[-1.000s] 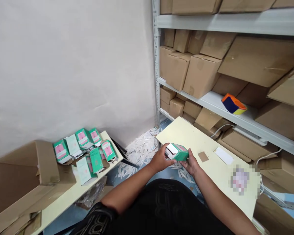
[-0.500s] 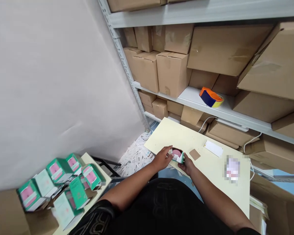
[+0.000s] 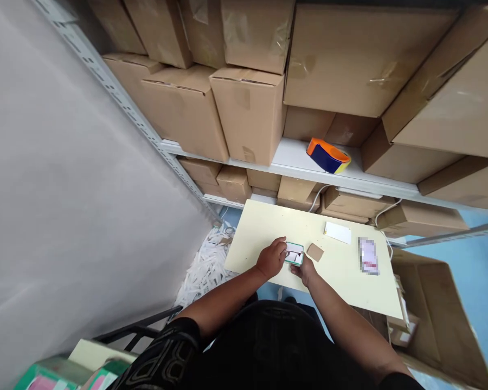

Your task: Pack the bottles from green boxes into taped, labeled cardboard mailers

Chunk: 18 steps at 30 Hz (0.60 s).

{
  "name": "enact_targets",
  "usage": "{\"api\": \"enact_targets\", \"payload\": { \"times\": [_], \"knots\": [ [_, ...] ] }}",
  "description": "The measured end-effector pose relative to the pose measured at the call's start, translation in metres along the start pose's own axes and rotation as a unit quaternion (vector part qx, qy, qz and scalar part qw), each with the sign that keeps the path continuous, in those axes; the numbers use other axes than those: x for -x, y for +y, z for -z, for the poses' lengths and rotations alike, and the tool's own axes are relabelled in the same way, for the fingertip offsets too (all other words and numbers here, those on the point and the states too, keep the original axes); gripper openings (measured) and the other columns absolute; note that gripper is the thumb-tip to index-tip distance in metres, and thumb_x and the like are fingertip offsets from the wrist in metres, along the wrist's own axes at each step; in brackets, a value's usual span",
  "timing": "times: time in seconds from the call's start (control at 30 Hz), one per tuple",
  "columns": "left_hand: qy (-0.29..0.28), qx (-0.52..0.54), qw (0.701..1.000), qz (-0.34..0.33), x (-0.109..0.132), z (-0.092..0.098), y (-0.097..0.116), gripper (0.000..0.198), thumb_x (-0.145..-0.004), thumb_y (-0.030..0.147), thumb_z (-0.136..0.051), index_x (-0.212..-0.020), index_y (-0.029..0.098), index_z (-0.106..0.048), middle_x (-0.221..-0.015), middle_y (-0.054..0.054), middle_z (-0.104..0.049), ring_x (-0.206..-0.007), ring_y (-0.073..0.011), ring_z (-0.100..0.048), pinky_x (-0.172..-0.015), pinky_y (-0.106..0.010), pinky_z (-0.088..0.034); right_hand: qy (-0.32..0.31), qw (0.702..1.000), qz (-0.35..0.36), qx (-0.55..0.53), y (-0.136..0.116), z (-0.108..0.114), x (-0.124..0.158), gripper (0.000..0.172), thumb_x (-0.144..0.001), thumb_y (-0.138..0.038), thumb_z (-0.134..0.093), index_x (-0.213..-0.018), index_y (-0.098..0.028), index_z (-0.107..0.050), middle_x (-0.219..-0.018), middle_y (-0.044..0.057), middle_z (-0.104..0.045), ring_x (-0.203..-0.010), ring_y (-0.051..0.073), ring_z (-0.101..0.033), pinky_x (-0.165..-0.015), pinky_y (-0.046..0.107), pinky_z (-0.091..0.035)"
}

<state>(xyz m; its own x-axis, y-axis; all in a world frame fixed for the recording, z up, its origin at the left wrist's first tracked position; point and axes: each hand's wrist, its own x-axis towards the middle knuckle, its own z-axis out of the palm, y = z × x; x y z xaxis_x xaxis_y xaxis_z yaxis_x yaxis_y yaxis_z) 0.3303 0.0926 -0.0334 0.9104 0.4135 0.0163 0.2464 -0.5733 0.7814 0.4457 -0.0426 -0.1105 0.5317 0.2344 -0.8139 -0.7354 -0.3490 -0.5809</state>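
A small green-edged box (image 3: 294, 253) is held between my two hands above the near part of the cream table. White flaps show at its upper face, with a dark gap between them. My left hand (image 3: 271, 259) grips its left side, fingers bent and thumb near the top edge. My right hand (image 3: 305, 270) holds the lower right corner, with its fingers partly under the box. A brown cardboard piece (image 3: 315, 252) lies on the table just right of the box.
The cream table (image 3: 260, 227) also carries a white card (image 3: 337, 232) and a blurred-out item (image 3: 368, 255). Behind stand shelves of cartons (image 3: 248, 114) and an orange-blue tape roll (image 3: 329, 156). Shredded paper (image 3: 205, 265) covers the floor at left; green-pink boxes (image 3: 44, 376) sit lower left.
My view has turned right, so the green-pink boxes at left have mostly left the frame. The pink content seen in the held box is now covered by white flaps.
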Motion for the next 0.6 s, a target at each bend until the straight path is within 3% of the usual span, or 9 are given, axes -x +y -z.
{"api": "enact_targets", "payload": {
  "times": [0.13, 0.23, 0.33, 0.43, 0.6],
  "knots": [
    [-0.003, 0.011, 1.000, 0.001, -0.014, 0.002, 0.000, 0.018, -0.096, 0.019, -0.053, -0.109, 0.022, -0.066, -0.144, -0.008, -0.059, -0.122, -0.0228, -0.064, -0.105, -0.039, -0.051, 0.021, 0.993, 0.097, 0.069, -0.013, 0.014, 0.020, 0.046, -0.090, -0.065, -0.052, -0.103, -0.024, -0.068, -0.091, 0.006, -0.074, -0.082, 0.023, -0.067, -0.067, 0.032, -0.056],
    [0.002, 0.017, 1.000, 0.026, -0.019, 0.000, 0.006, 0.015, -0.096, 0.026, -0.058, -0.106, 0.022, -0.068, -0.139, -0.007, -0.063, -0.115, -0.0221, -0.066, -0.103, -0.038, -0.052, 0.005, 0.962, 0.229, 0.148, -0.027, 0.027, 0.040, 0.047, -0.091, -0.066, -0.049, -0.104, -0.026, -0.069, -0.098, 0.005, -0.074, -0.093, 0.026, -0.065, -0.074, 0.034, -0.054],
    [0.013, 0.022, 1.000, 0.009, -0.020, -0.004, 0.012, 0.024, -0.100, 0.032, -0.053, -0.115, 0.025, -0.069, -0.142, -0.006, -0.061, -0.124, -0.0218, -0.061, -0.110, -0.038, -0.048, -0.012, 0.929, 0.309, 0.205, -0.044, 0.037, 0.054, 0.039, -0.089, -0.062, -0.057, -0.104, -0.027, -0.066, -0.099, 0.004, -0.073, -0.090, 0.025, -0.065, -0.077, 0.035, -0.051],
    [0.010, 0.013, 1.000, 0.009, -0.022, -0.008, 0.019, 0.035, -0.102, 0.033, -0.048, -0.132, 0.027, -0.064, -0.142, -0.006, -0.057, -0.131, -0.0210, -0.056, -0.114, -0.036, -0.045, -0.042, 0.908, 0.330, 0.254, -0.057, 0.042, 0.059, 0.033, -0.086, -0.056, -0.063, -0.101, -0.027, -0.062, -0.095, 0.002, -0.071, -0.080, 0.023, -0.065, -0.072, 0.033, -0.048],
    [-0.015, -0.012, 0.996, 0.087, -0.035, -0.008, 0.033, 0.037, -0.092, 0.032, -0.061, -0.128, 0.026, -0.065, -0.128, -0.006, -0.058, -0.109, -0.0225, -0.064, -0.097, -0.035, -0.054, -0.064, 0.901, 0.327, 0.278, -0.071, 0.041, 0.056, 0.032, -0.084, -0.058, -0.064, -0.090, -0.027, -0.057, -0.085, 0.000, -0.067, -0.073, 0.023, -0.062, -0.067, 0.033, -0.042]
  ]
}}
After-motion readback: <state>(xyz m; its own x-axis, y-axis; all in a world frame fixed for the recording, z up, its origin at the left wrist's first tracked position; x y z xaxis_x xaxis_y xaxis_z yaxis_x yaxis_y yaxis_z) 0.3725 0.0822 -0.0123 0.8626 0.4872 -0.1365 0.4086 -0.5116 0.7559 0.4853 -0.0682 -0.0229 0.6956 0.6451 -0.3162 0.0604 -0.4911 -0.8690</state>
